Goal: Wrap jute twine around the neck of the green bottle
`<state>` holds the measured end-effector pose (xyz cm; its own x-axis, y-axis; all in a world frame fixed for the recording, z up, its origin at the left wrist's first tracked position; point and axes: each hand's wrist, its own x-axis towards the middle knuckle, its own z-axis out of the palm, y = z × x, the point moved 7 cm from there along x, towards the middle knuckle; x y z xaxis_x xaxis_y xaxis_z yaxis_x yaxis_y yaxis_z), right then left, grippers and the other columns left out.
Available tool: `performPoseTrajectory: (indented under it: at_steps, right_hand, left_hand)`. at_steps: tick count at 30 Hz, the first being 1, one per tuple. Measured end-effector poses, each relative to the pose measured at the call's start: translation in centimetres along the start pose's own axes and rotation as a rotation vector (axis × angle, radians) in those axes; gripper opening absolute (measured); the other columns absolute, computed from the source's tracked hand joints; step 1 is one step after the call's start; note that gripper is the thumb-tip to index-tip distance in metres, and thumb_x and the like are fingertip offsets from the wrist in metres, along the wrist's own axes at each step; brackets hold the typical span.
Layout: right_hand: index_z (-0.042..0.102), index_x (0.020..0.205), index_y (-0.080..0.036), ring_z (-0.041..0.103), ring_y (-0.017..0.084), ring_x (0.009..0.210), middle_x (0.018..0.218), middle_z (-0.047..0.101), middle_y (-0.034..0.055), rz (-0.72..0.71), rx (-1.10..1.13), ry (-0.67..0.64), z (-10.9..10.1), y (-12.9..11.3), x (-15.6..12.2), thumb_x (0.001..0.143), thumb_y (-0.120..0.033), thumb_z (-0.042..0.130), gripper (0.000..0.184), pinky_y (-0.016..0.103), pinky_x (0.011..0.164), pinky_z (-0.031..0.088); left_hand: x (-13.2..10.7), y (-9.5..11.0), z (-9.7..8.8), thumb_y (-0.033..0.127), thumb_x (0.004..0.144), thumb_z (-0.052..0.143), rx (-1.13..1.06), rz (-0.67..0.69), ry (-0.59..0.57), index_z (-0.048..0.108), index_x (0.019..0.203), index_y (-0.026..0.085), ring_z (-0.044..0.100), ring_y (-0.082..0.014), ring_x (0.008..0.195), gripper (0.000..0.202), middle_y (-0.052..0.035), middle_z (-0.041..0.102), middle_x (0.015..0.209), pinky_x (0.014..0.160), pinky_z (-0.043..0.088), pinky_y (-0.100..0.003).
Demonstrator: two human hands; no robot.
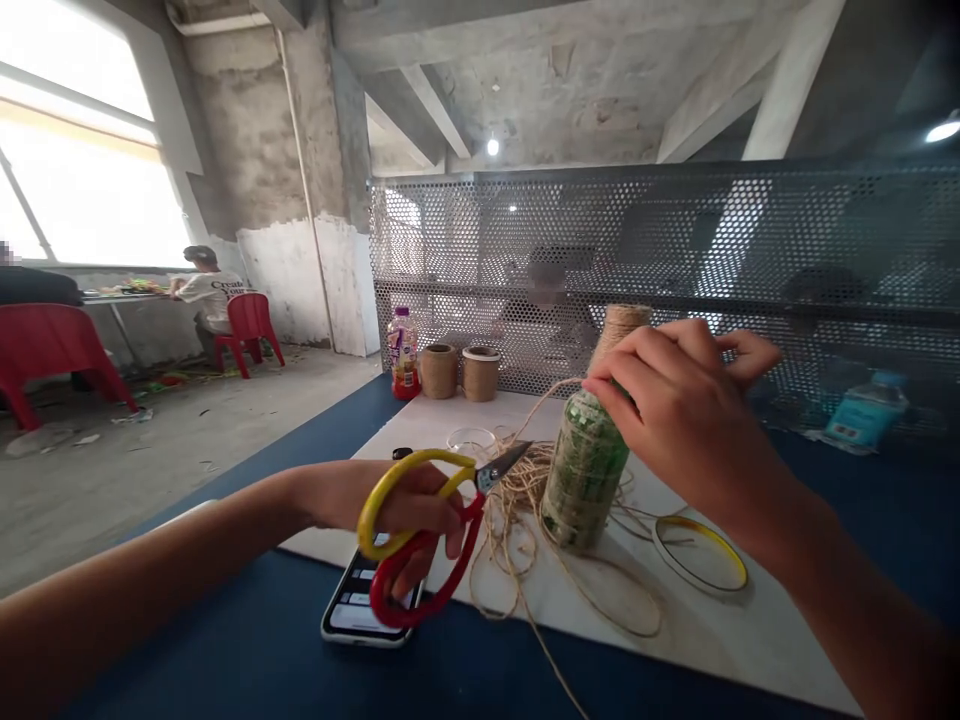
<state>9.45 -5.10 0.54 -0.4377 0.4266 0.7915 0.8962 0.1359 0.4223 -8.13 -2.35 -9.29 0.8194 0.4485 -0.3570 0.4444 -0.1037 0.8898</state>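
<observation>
My left hand point(401, 505) is shut on a pair of scissors point(420, 545) with yellow and red looped handles, and the steel blades point(502, 468) point to the right. My right hand point(671, 415) grips the neck of a glass bottle point(585, 480), which stands tilted and shows green through a partial wrapping of jute twine. The bottle's upper part point(619, 335) is wound with twine. A strand runs from it to a loose tangle of twine point(517, 545) on a white sheet point(720, 640). A smartphone point(356, 605) lies beneath the scissors.
A yellow-edged ring point(701, 555) and a clear ring point(471, 440) lie on the white sheet on a blue table point(225, 640). Behind stand a juice bottle point(403, 355), two twine-wrapped cups point(457, 372) and a perforated metal screen point(570, 240). A co-worker point(210, 300) sits far left.
</observation>
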Motion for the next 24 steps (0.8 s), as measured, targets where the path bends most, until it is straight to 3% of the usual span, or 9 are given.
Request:
performPoseTrajectory:
  at_steps: [4,9,14,19,24]
  right_hand:
    - [0.055,0.073,-0.019,0.048,0.024,0.086,0.078,0.057,0.0043,0.015,-0.008,-0.019,0.1,0.4,0.0,0.094,-0.025,0.047,0.024,0.042,0.077,0.028]
    - [0.054,0.072,-0.020,0.047,0.024,0.085,0.077,0.056,0.0040,0.009,-0.003,0.026,-0.1,0.6,-0.1,0.093,-0.023,0.048,0.022,0.043,0.077,0.028]
    - [0.056,0.073,-0.019,0.046,0.024,0.085,0.077,0.056,0.0047,-0.014,0.012,0.030,-0.1,0.4,0.0,0.092,-0.024,0.050,0.021,0.041,0.078,0.030]
    - [0.054,0.070,-0.019,0.047,0.023,0.084,0.077,0.056,0.0039,0.017,0.020,0.010,-0.1,0.4,0.0,0.093,-0.025,0.048,0.025,0.043,0.078,0.028]
    - [0.054,0.071,-0.019,0.048,0.024,0.085,0.078,0.057,0.0035,0.027,0.049,-0.002,-0.3,0.3,0.0,0.093,-0.024,0.048,0.024,0.043,0.079,0.028]
  left_hand:
    - [-3.2,0.5,1.4,0.021,0.094,0.036,-0.075,-0.059,-0.082,0.060,0.105,0.018,0.054,-0.0080,0.044,0.027,0.0037,0.066,0.057,0.044,0.034,-0.015]
    - [-5.5,1.1,1.1,0.033,0.095,0.041,-0.007,-0.053,0.054,0.070,0.092,0.019,0.061,-0.0074,0.061,0.033,0.0012,0.071,0.072,0.059,0.043,-0.014]
    - [-4.9,1.7,1.6,0.025,0.094,0.036,-0.015,-0.032,0.057,0.070,0.100,0.016,0.063,-0.0102,0.066,0.035,-0.0040,0.073,0.091,0.063,0.048,-0.018]
    - [-3.7,2.6,1.7,0.020,0.094,0.035,0.053,0.051,0.044,0.071,0.098,0.016,0.064,-0.0133,0.067,0.036,-0.0068,0.073,0.088,0.060,0.048,-0.019]
    - [-2.9,3.4,2.0,0.016,0.095,0.030,0.104,0.074,-0.041,0.072,0.096,0.016,0.062,-0.0113,0.065,0.042,-0.0052,0.073,0.089,0.062,0.047,-0.019]
